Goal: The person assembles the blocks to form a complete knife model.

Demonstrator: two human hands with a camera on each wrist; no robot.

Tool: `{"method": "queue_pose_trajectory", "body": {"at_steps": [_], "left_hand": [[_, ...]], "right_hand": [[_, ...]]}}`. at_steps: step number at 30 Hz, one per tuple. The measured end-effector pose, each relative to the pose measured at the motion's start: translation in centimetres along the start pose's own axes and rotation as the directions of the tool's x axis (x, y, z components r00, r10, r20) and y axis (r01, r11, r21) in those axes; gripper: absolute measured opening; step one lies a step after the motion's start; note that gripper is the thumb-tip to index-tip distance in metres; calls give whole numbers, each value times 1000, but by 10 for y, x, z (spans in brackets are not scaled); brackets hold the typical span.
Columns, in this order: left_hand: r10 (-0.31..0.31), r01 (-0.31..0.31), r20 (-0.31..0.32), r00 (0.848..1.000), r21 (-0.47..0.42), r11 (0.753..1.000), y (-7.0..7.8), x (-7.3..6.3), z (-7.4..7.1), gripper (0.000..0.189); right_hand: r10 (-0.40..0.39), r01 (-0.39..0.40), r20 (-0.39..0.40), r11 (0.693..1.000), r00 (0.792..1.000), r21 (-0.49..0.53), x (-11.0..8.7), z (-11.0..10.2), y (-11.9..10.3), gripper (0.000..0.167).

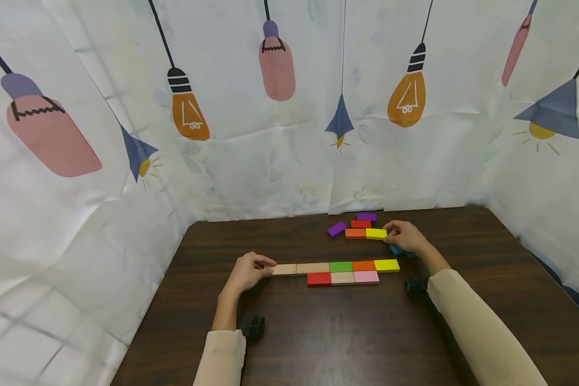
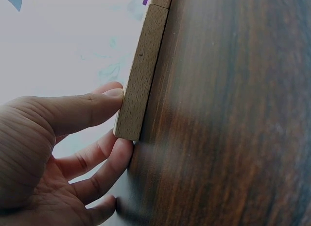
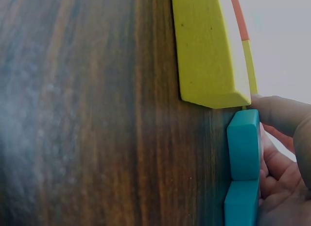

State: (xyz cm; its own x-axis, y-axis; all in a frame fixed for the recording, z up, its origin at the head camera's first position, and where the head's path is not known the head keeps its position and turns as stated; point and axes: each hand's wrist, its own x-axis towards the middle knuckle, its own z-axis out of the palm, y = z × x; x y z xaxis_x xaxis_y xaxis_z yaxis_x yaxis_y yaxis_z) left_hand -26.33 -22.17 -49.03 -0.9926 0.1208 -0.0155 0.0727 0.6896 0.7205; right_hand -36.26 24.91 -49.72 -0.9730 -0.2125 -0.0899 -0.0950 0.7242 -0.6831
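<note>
My left hand point(image 1: 247, 272) pinches the left end of a plain wooden block point(image 1: 283, 269), thumb along its edge and fingertips at its end in the left wrist view. That block begins a row running right through another plain block point(image 1: 312, 268), then green point(image 1: 340, 266), orange point(image 1: 363, 266) and yellow point(image 1: 387, 265) ones. Farther back, my right hand point(image 1: 406, 236) pinches the right end of a second yellow block point(image 1: 376, 234), which lies against an orange block point(image 1: 355, 234). Teal blocks point(image 3: 244, 143) lie beneath this hand and partly hide its fingers in the right wrist view.
Red point(image 1: 319, 279), plain wooden point(image 1: 342, 278) and pink point(image 1: 366, 277) blocks lie along the row's near side. Behind the far pair are a red block point(image 1: 361, 224) and purple blocks point(image 1: 336, 229). A lamp-printed curtain point(image 1: 280, 161) hangs behind the dark table point(image 1: 318, 343).
</note>
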Motion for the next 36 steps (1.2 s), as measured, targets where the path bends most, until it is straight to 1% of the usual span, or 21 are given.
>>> {"method": "queue_pose_trajectory", "body": {"at_steps": [8,12,16,19,23,27,36], "left_hand": [[2,-2,0,1000,-7,1000,0,0,0,11],[3,-3,2,1000,-7,1000,0,0,0,11],[6,-6,3,1000,-6,1000,0,0,0,11],[5,-5,2,1000,-6,1000,0,0,0,11],[-3,3,4,1000,-10,1000,-1,-1,0,12],[-9,9,8,1000,-17,1000,0,-1,-1,12],[-3,3,6,1000,-21,1000,0,-1,-1,12]], "right_hand": [[-32,32,-13,999,999,-20,-3,-1,1,37],[-70,69,-29,997,997,-17,-7,-2,3,35],[-91,90,-59,996,994,-20,-11,-3,4,34],[-82,81,-85,997,993,-12,-14,-3,3,35],[-94,95,-112,996,989,1,-21,-5,-1,36],[-135,136,-127,991,983,2,-30,-8,-6,35],[-194,194,-118,981,974,-16,-54,-6,-18,35]]}}
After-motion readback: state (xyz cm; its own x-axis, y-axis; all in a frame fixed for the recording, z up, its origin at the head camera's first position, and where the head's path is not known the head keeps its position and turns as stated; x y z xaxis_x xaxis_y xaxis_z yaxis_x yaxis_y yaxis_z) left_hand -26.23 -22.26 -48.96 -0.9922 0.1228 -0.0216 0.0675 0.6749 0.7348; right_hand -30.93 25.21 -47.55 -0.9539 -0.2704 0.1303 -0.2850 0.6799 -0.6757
